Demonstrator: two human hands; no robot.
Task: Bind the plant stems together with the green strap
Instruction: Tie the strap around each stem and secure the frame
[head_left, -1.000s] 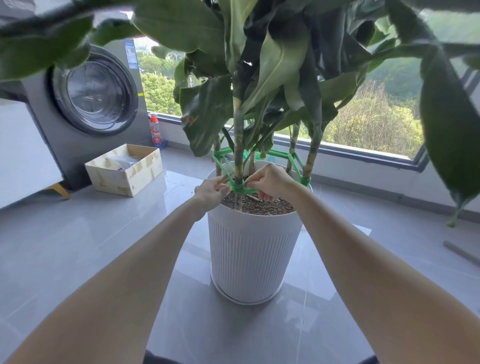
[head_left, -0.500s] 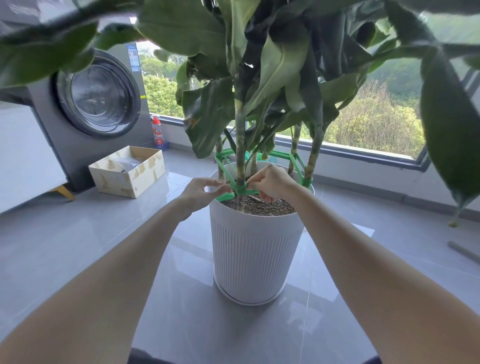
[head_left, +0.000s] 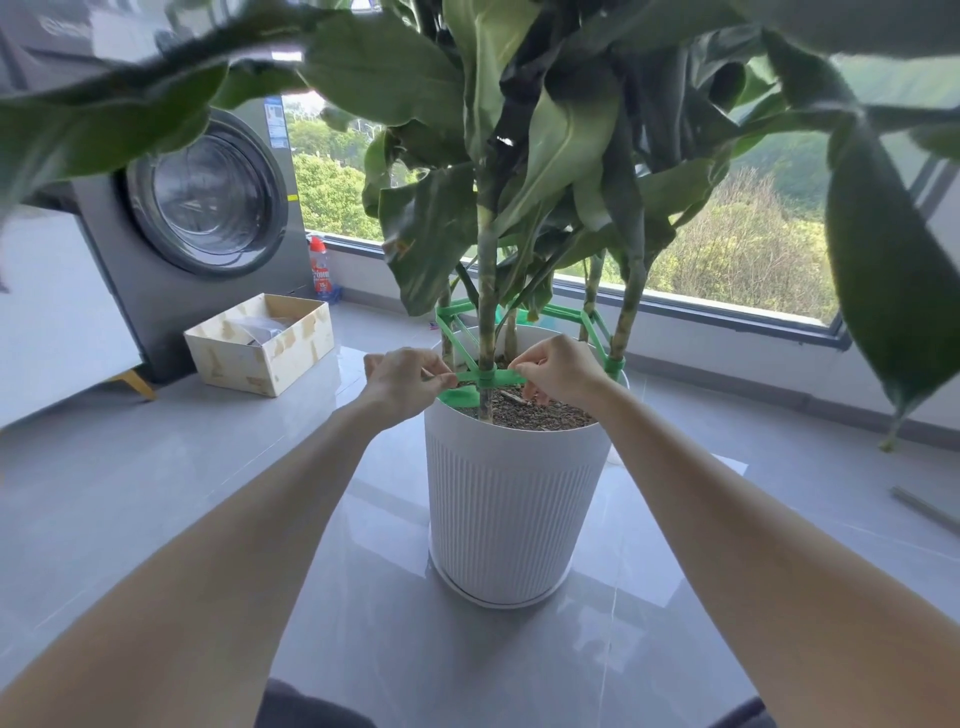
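A tall leafy plant grows from a white ribbed pot (head_left: 514, 499) on the floor. Several pale stems (head_left: 487, 306) rise from the soil. A green strap (head_left: 488, 376) runs from stem to stem above the pot's rim and wraps the front stem. My left hand (head_left: 402, 376) pinches the strap's left end just left of that stem. The strap's right end is pinched by my right hand (head_left: 556, 371), close to the same stem. The strap is stretched flat between both hands. A loose piece of strap lies on the rim under my left hand.
A grey washing machine (head_left: 208, 218) stands at the back left, with an open cardboard box (head_left: 260, 343) on the floor before it. A red-capped bottle (head_left: 321, 270) stands by the window sill. Large leaves hang overhead and at the right. A grey bar (head_left: 924, 506) lies at the far right.
My left hand drew back left off the rim, then took hold of the strap's left end. The strap now lies straight and taut across the front stem. My right hand stayed in place.
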